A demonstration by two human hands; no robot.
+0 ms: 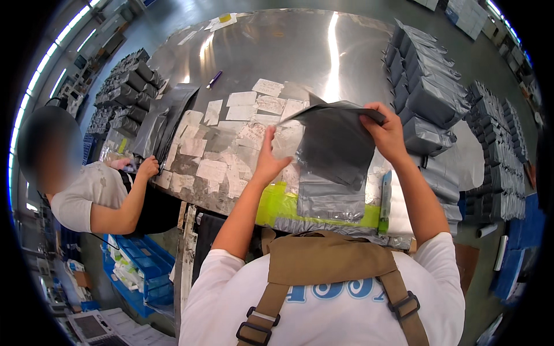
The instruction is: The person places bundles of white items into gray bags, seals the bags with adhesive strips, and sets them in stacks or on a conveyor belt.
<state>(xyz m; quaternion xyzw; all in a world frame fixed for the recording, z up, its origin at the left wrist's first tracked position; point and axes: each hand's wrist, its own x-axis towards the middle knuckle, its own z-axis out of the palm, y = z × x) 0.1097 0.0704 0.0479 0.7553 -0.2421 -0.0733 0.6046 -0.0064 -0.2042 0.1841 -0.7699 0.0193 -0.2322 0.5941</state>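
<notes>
A dark grey plastic mailing bag (334, 144) is lifted off the table in front of me, its upper edge folded over. My right hand (385, 131) pinches the bag's top right corner. To the left of the bag, my left hand (271, 160) has its thumb and fingers spread, with nothing in them. Under the raised bag a lighter grey plastic bag (330, 202) lies flat near the table's front edge. Bright yellow-green tape (271, 203) covers the table surface around it.
Paper labels (241, 112) are stuck over the metal table (288, 40), and a purple pen (214, 79) lies beyond them. Tall stacks of grey packages (430, 86) stand at right. At left a co-worker (98, 196) handles grey bags (164, 121); a blue crate (144, 259) sits below.
</notes>
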